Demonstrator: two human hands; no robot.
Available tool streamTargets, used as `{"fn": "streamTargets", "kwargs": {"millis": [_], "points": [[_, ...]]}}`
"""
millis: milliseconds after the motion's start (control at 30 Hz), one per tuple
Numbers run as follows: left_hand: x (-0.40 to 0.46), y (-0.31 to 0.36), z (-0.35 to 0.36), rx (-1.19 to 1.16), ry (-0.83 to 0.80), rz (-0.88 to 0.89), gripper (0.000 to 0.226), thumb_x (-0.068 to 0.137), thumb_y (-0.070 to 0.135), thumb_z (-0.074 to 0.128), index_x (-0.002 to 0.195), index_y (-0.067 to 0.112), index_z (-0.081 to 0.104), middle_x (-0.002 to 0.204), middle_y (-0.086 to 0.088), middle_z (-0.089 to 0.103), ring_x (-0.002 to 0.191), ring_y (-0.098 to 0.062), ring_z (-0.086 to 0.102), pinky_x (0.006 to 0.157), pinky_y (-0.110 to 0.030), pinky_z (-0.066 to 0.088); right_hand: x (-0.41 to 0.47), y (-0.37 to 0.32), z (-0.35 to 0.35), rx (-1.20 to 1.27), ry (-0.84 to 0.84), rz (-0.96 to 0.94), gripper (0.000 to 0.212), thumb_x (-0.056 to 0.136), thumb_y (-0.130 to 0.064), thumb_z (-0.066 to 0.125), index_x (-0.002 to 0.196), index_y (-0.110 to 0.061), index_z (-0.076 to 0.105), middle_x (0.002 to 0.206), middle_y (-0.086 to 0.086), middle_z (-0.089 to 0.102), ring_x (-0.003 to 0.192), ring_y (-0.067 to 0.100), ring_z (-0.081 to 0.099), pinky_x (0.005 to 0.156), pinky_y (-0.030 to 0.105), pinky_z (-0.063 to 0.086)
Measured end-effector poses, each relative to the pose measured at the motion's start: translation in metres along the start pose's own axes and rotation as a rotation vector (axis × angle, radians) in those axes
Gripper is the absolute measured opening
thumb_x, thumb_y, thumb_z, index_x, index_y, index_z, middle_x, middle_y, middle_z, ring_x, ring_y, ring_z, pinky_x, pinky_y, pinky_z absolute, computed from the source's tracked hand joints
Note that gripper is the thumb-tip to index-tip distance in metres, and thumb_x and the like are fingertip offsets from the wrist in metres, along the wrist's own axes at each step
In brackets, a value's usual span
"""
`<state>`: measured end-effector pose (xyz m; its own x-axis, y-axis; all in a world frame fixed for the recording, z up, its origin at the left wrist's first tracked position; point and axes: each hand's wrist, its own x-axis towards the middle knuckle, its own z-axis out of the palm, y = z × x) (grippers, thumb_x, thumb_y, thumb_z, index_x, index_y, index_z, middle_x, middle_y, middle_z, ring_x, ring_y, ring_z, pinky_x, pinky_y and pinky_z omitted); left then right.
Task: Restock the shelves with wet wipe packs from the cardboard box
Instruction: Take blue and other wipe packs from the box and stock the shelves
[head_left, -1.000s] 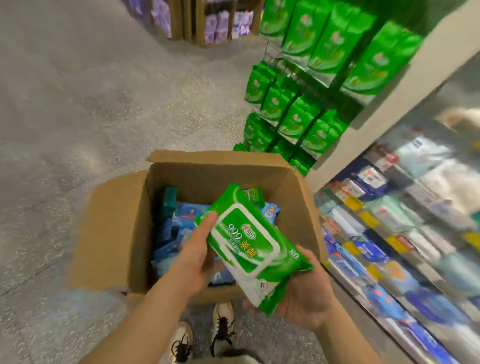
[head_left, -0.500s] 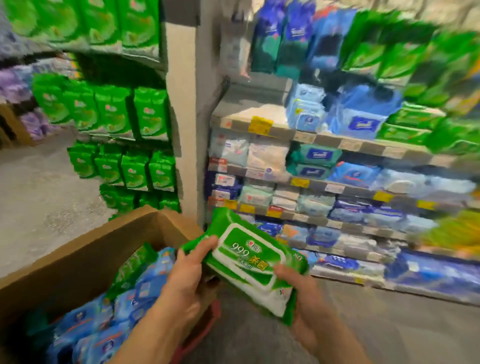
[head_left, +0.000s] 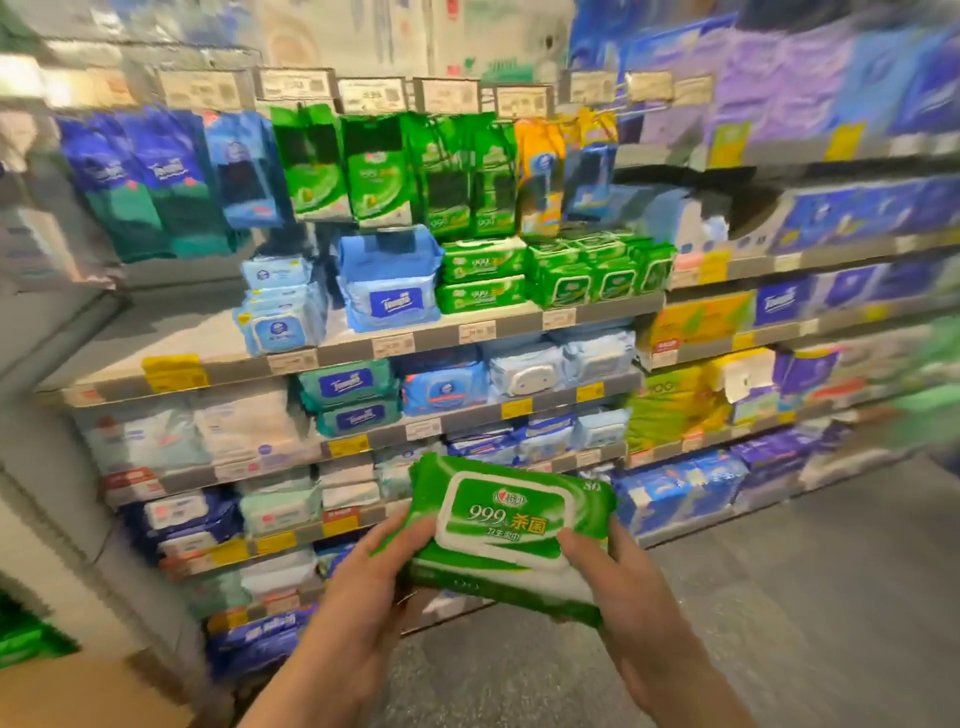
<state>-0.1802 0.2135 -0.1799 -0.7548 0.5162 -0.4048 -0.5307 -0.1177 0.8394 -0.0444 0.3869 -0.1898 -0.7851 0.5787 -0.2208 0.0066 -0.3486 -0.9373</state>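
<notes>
1. Two hands carry one soft green plastic wet wipe pack with a white lid panel (head_left: 511, 525), low and near us: our left hand (head_left: 363, 582) is closed over its left end, our right hand (head_left: 623, 582) over its right end.
2. We hold the pack flat, long axis running left to right, label up.
3. Matching green packs in stacks (head_left: 550, 273) sit on the grey metal shelf (head_left: 208, 332), farther away, above our hands and slightly right of them.
4. We judge the right hand marginally nearer that stack.
5. Open room lies on the shelf's bare left part; the stacks leave little gap under the hanging bags above.
6. Only a corner of the brown cardboard box (head_left: 78, 691) shows, near left.
</notes>
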Motion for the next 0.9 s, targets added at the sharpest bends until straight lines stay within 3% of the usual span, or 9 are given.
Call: {"fn": "streamTargets", "kwargs": {"millis": [133, 333, 433, 533, 600, 633, 733, 800, 900], "points": [[0.024, 0.008, 0.044, 0.112, -0.019, 0.04, 0.032, 0.086, 0.021, 0.076, 0.117, 0.019, 0.073, 0.1, -0.007, 0.079, 0.076, -0.014, 0.072, 0.075, -0.031, 0.052, 0.03, -0.027, -0.035, -0.026, 0.036, -0.03, 0.028, 0.1, -0.017, 0.062, 0.127, -0.025, 0.065, 0.114, 0.005, 0.077, 0.104, 0.029, 0.075, 0.098, 0.051, 0.055], [0.082, 0.035, 0.079, 0.208, -0.056, 0.114, 0.039, 0.083, 0.014, 0.079, 0.122, 0.02, 0.072, 0.109, -0.007, 0.079, 0.086, -0.018, 0.076, 0.078, -0.033, 0.056, 0.093, -0.057, -0.051, -0.124, 0.087, -0.08, 0.024, 0.101, -0.024, 0.062, 0.124, -0.029, 0.065, 0.11, -0.006, 0.078, 0.1, 0.017, 0.075, 0.093, 0.043, 0.058], [0.123, 0.049, 0.094, 0.271, -0.085, 0.167, 0.038, 0.088, 0.017, 0.076, 0.126, 0.023, 0.071, 0.109, -0.003, 0.079, 0.095, -0.023, 0.075, 0.083, -0.037, 0.058, 0.135, -0.071, -0.051, -0.172, 0.135, -0.094, 0.021, 0.098, -0.03, 0.066, 0.119, -0.034, 0.065, 0.105, -0.01, 0.078, 0.093, 0.011, 0.075, 0.079, 0.034, 0.057], [0.171, 0.065, 0.109, 0.311, -0.1, 0.206, 0.029, 0.092, 0.017, 0.074, 0.12, 0.024, 0.072, 0.105, 0.001, 0.08, 0.097, -0.024, 0.076, 0.08, -0.034, 0.06, 0.184, -0.089, -0.048, -0.23, 0.199, -0.108, 0.028, 0.093, -0.031, 0.072, 0.12, -0.033, 0.065, 0.103, -0.007, 0.077, 0.088, 0.013, 0.076, 0.074, 0.036, 0.061], [0.206, 0.078, 0.116, 0.331, -0.084, 0.222, 0.035, 0.086, 0.03, 0.082, 0.119, 0.028, 0.072, 0.106, 0.004, 0.079, 0.094, -0.018, 0.076, 0.082, -0.034, 0.062, 0.216, -0.105, -0.042, -0.226, 0.185, -0.132, 0.027, 0.094, -0.028, 0.072, 0.119, -0.032, 0.065, 0.102, -0.006, 0.078, 0.086, 0.013, 0.077, 0.068, 0.032, 0.062], [0.223, 0.084, 0.118, 0.374, -0.066, 0.251, 0.049, 0.077, 0.047, 0.085, 0.122, 0.033, 0.07, 0.111, 0.007, 0.077, 0.097, -0.016, 0.076, 0.089, -0.037, 0.061, 0.228, -0.113, -0.039, -0.243, 0.173, -0.146, 0.027, 0.093, -0.03, 0.072, 0.118, -0.032, 0.065, 0.101, -0.007, 0.078, 0.085, 0.012, 0.077, 0.066, 0.028, 0.061], [0.268, 0.11, 0.124, 0.565, -0.035, 0.349, 0.077, 0.057, 0.076, 0.075, 0.126, 0.045, 0.062, 0.122, 0.022, 0.07, 0.107, -0.005, 0.071, 0.103, -0.04, 0.053, 0.268, -0.138, -0.03, -0.374, 0.211, -0.184, 0.043, 0.078, -0.049, 0.076, 0.116, -0.034, 0.063, 0.101, -0.008, 0.077, 0.089, 0.013, 0.075, 0.071, 0.028, 0.056], [0.292, 0.128, 0.131, 0.582, -0.048, 0.376, 0.068, 0.063, 0.066, 0.082, 0.124, 0.045, 0.059, 0.116, 0.032, 0.068, 0.105, -0.001, 0.069, 0.104, -0.036, 0.051, 0.297, -0.153, -0.025, -0.53, 0.265, -0.211, 0.041, 0.076, -0.053, 0.077, 0.111, -0.035, 0.064, 0.102, -0.01, 0.075, 0.088, 0.007, 0.072, 0.071, 0.028, 0.053], [0.323, 0.15, 0.137, 0.513, -0.11, 0.358, 0.048, 0.07, 0.044, 0.092, 0.108, 0.054, 0.065, 0.106, 0.03, 0.073, 0.094, -0.002, 0.074, 0.097, -0.038, 0.056, 0.334, -0.173, -0.023, -0.628, 0.269, -0.248, 0.023, 0.085, -0.035, 0.079, 0.101, -0.034, 0.063, 0.093, -0.011, 0.073, 0.078, 0.004, 0.069, 0.063, 0.028, 0.049]]}}
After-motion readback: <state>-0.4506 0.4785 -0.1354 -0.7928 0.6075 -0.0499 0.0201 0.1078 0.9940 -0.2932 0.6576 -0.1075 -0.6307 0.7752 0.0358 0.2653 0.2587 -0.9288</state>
